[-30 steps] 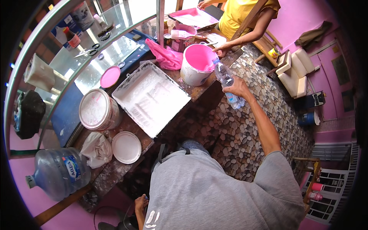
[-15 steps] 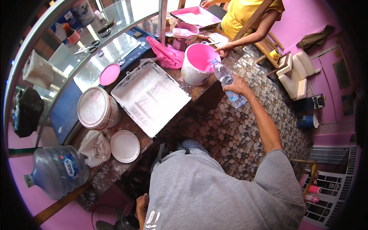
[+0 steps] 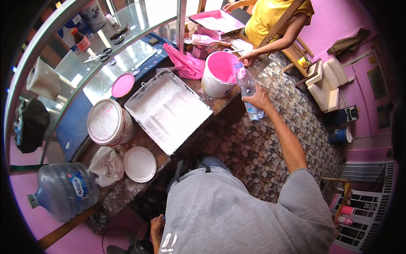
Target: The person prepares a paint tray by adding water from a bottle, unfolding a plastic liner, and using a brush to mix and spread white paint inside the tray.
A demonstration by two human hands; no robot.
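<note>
My right hand (image 3: 259,100) is wrapped round a clear plastic bottle (image 3: 246,82) with a blue label. The bottle leans slightly, its mouth at the right rim of a white bucket (image 3: 216,86) that has pink paint inside. Whether liquid is flowing, I cannot make out. Low in the view, my left hand (image 3: 157,224) is by my side with its fingers curled; what they hold, if anything, is too small to name. Left of the bucket lies a paint tray (image 3: 169,112) coated in whitish paint. Another person's hand (image 3: 249,57) is at the bucket's far right side.
A lidded paint bucket (image 3: 109,122), a round white lid (image 3: 139,164), a crumpled bag (image 3: 106,166) and a large water jug (image 3: 63,190) stand along the left. Pink plastic (image 3: 186,63) and a paintbrush (image 3: 204,39) lie behind. A glass cabinet (image 3: 89,72) borders the table.
My right hand has moved slightly left and down, and the bottle has turned more upright, its mouth shifting right toward the bucket's rim. My left hand stays by my side.
</note>
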